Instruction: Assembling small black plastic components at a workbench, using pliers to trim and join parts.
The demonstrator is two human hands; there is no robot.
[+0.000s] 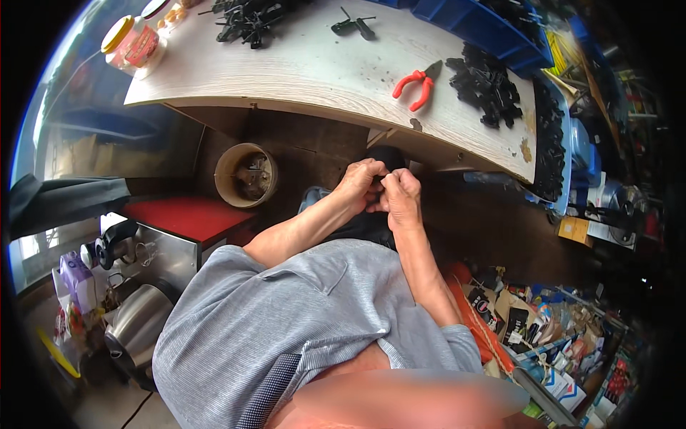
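My left hand and my right hand meet in front of my body, below the near edge of the table. The fingers of both are curled and pinched close together. Whatever they hold, if anything, is hidden by the fingers. On the white wood-grain table beyond them lies a pair of pliers with red handles and dark jaws. Right of the pliers is a heap of small black parts. A second black heap sits farther left, and a few loose black pieces lie between.
A jar with a yellow lid stands at the table's left end. Blue bins line the back right. A round bucket is on the floor under the table. Left are a red-topped cabinet and metal kettle; cluttered boxes fill the lower right.
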